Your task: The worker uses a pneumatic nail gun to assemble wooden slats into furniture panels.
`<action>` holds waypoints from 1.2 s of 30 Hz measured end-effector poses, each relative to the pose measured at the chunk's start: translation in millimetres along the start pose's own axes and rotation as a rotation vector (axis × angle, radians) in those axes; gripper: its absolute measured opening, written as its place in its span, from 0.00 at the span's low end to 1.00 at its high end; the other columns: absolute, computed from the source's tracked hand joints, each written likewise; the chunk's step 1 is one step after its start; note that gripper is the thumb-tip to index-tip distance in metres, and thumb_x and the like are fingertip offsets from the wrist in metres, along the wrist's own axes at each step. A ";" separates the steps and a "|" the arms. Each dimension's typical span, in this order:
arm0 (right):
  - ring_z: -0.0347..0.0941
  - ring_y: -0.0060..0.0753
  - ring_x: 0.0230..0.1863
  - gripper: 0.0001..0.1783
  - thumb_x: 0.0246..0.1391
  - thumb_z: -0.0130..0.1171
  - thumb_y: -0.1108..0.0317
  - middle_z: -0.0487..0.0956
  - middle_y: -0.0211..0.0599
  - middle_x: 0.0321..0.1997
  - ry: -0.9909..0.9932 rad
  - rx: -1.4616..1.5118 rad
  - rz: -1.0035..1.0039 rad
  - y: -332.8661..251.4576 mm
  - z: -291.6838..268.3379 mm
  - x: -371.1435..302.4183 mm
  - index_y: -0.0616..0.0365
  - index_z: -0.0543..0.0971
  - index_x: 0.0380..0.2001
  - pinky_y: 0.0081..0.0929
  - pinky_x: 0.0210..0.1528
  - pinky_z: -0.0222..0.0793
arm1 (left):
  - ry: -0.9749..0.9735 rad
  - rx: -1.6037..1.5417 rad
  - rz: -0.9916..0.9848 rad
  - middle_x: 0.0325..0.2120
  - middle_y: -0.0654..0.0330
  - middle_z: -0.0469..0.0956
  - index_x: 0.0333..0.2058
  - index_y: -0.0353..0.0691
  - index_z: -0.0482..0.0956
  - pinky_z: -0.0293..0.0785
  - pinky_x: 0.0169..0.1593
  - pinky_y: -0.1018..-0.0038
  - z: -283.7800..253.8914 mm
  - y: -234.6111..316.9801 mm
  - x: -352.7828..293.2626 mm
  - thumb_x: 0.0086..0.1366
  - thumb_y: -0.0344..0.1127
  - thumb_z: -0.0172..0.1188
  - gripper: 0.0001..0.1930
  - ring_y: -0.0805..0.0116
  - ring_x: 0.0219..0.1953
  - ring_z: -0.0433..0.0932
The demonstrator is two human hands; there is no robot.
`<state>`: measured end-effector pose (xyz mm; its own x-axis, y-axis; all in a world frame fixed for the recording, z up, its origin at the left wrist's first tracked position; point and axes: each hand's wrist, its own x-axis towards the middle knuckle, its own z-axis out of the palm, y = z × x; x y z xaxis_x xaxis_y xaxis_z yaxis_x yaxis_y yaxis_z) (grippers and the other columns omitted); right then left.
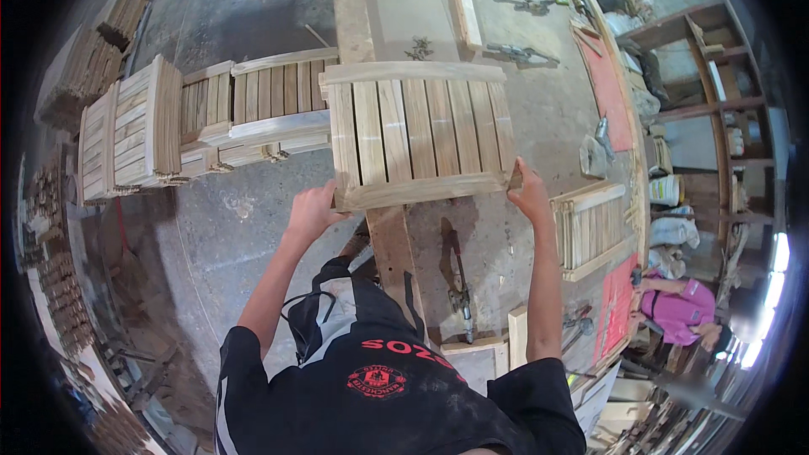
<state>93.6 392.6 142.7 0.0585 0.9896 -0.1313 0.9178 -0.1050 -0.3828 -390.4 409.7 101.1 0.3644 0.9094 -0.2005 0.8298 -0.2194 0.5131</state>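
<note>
We have our two hands well apart, the left hand (313, 212) gripping the near left corner of a slatted wooden panel (419, 131), the right hand (531, 192) gripping its near right corner. The panel spans between our hands and reaches away beyond them. Left of our left hand we see stacked panels (281, 88); near our right hand, on its right, another slatted panel (597, 232). Between our forearms lie a plank (390, 244) and a long metal tool (459, 286).
</note>
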 end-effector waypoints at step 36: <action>0.82 0.46 0.37 0.14 0.52 0.61 0.64 0.83 0.47 0.33 0.562 0.531 1.408 -54.9 219.0 -452.7 0.56 0.80 0.41 0.39 0.41 0.76 | -0.224 0.577 0.963 0.47 0.50 0.75 0.53 0.44 0.75 0.58 0.62 0.50 124.6 340.9 213.4 0.50 0.46 0.67 0.30 0.50 0.53 0.73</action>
<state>-69.2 -71.1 22.9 0.9380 -0.0226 -0.3458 -0.2146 -0.8215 -0.5284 22.9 485.0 129.3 0.9729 0.2057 -0.1054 0.2150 -0.9728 0.0862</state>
